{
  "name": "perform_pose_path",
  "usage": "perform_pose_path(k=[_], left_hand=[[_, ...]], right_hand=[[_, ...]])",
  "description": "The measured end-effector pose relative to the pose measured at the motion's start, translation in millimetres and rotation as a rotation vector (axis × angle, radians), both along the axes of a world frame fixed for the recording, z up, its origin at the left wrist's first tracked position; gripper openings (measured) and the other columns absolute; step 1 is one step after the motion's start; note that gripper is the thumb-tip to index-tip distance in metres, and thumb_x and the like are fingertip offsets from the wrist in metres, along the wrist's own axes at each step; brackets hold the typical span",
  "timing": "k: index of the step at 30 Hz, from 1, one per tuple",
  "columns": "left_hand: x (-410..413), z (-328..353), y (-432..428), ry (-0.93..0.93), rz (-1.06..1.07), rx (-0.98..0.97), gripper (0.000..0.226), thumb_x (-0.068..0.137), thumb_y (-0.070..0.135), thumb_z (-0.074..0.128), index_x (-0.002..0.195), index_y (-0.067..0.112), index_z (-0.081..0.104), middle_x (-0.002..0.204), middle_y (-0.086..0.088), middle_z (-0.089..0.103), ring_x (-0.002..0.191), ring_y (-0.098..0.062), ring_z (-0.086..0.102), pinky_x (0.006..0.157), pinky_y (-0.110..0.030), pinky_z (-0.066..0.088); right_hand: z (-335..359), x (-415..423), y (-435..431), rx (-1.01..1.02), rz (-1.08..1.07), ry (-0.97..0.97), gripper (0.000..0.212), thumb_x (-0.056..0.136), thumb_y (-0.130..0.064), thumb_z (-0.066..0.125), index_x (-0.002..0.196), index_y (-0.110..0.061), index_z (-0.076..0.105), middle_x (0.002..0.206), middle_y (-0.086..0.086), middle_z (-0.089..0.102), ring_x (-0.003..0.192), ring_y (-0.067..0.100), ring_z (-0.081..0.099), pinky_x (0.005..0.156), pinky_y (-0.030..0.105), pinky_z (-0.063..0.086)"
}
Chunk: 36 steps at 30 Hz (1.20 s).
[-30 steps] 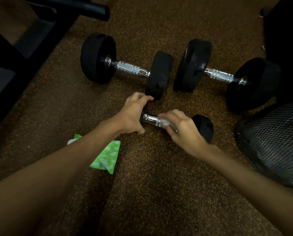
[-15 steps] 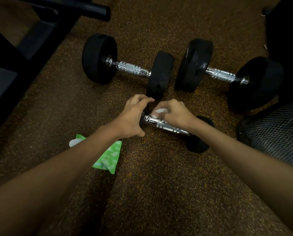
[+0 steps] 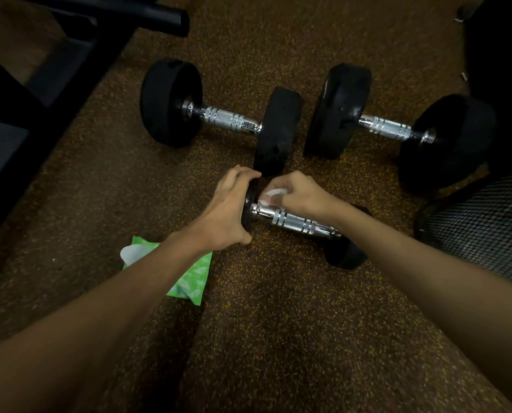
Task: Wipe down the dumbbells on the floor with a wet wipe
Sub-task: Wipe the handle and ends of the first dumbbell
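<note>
Your left grip [image 3: 225, 213] clasps the near dumbbell [image 3: 302, 223]; right grip [image 3: 299, 195] pinches the wet wipe [image 3: 271, 194]. Slacken left and it may roll.

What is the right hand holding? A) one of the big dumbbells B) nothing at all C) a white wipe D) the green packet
C: the right hand pinches a white wet wipe against the shiny handle of the small dumbbell, while the green packet lies on the floor beside the other arm.
</note>
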<state>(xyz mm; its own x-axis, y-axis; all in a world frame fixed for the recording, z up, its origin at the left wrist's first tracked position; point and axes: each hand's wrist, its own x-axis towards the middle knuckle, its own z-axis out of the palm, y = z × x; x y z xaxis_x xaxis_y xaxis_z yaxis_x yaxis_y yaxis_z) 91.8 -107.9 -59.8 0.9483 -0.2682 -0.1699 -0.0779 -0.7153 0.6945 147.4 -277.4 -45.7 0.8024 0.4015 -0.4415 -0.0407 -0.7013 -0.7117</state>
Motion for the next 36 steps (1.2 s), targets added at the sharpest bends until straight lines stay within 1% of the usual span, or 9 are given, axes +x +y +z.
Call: perform_pose_path(k=[5,9,13,16,20,29,31,33,36], left_hand=[[1.0,-0.2,-0.2,0.0,0.003,-0.013,0.112,0.044,0.007,0.085,0.14,0.021,0.03,0.14,0.001,0.025,0.139,-0.02,0.018,0.115,-0.039,0.025],[1.2,-0.6,0.1,0.004,0.01,-0.015,0.11,0.046,0.007,0.085,0.14,0.021,0.03,0.141,0.002,0.024,0.142,-0.02,0.014,0.117,-0.04,0.023],[2.1,0.3,-0.1,0.019,0.01,-0.008,0.111,0.045,0.007,0.085,0.141,0.02,0.03,0.141,0.002,0.024,0.143,-0.019,0.012,0.117,-0.041,0.023],[3.4,-0.2,0.0,0.017,0.004,-0.002,0.112,0.044,0.008,0.086,0.141,0.02,0.03,0.141,0.001,0.025,0.142,-0.02,0.015,0.116,-0.041,0.025],[4.6,-1.6,0.5,0.01,0.002,-0.003,0.11,0.045,0.009,0.085,0.14,0.021,0.031,0.142,0.0,0.025,0.143,-0.02,0.014,0.116,-0.039,0.024],[5.9,1.1,-0.2,0.019,-0.003,0.007,0.109,0.045,0.008,0.084,0.14,0.021,0.032,0.139,0.001,0.027,0.138,-0.023,0.024,0.113,-0.039,0.03],[5.7,1.0,-0.3,0.017,0.001,0.01,0.109,0.045,0.008,0.084,0.139,0.02,0.032,0.138,0.0,0.028,0.137,-0.023,0.025,0.113,-0.04,0.031],[5.3,0.7,-0.5,0.009,0.002,0.009,0.109,0.044,0.009,0.084,0.139,0.019,0.032,0.137,-0.001,0.029,0.136,-0.023,0.027,0.112,-0.04,0.032],[4.4,-0.5,-0.3,0.002,0.006,0.002,0.11,0.043,0.009,0.083,0.14,0.02,0.032,0.136,0.0,0.029,0.136,-0.023,0.026,0.112,-0.04,0.032]], right_hand=[[-0.5,3.0,-27.3,-0.014,0.031,0.108,0.012,0.091,-0.026,0.06,0.091,-0.022,0.071,0.092,-0.003,0.069,0.091,0.011,0.062,0.079,0.028,0.049],[-2.3,7.5,-6.1,-0.119,0.05,0.092,0.017,0.092,-0.025,0.057,0.093,-0.014,0.07,0.088,-0.002,0.064,0.084,0.01,0.057,0.066,0.022,0.041],[-2.6,4.8,19.5,-0.141,0.046,0.001,0.024,0.092,-0.021,0.054,0.094,-0.003,0.07,0.081,0.005,0.063,0.082,0.015,0.057,0.059,0.024,0.04],[-1.1,-4.5,9.5,-0.078,0.024,-0.083,0.019,0.091,-0.021,0.057,0.096,-0.01,0.07,0.093,0.005,0.068,0.09,0.015,0.059,0.07,0.022,0.039],[1.9,-11.5,-16.3,-0.048,0.012,-0.166,0.013,0.088,-0.02,0.063,0.098,-0.017,0.07,0.094,-0.001,0.07,0.091,0.01,0.059,0.066,0.015,0.042],[-3.9,5.9,7.3,-0.14,-0.078,0.025,0.022,0.089,-0.025,0.062,0.1,-0.006,0.066,0.094,0.005,0.064,0.086,0.015,0.057,0.06,0.022,0.042],[-3.0,4.7,16.6,-0.135,-0.065,-0.012,0.016,0.088,-0.021,0.062,0.094,-0.005,0.065,0.093,0.007,0.063,0.087,0.016,0.057,0.06,0.022,0.04],[-1.1,-0.1,17.3,-0.107,-0.022,-0.096,0.004,0.087,-0.018,0.062,0.086,-0.014,0.062,0.092,0.006,0.063,0.089,0.016,0.056,0.062,0.02,0.037],[3.4,-10.3,5.5,-0.047,0.06,-0.207,0.004,0.086,-0.017,0.064,0.083,-0.016,0.065,0.082,0.0,0.062,0.082,0.012,0.055,0.054,0.011,0.035]])
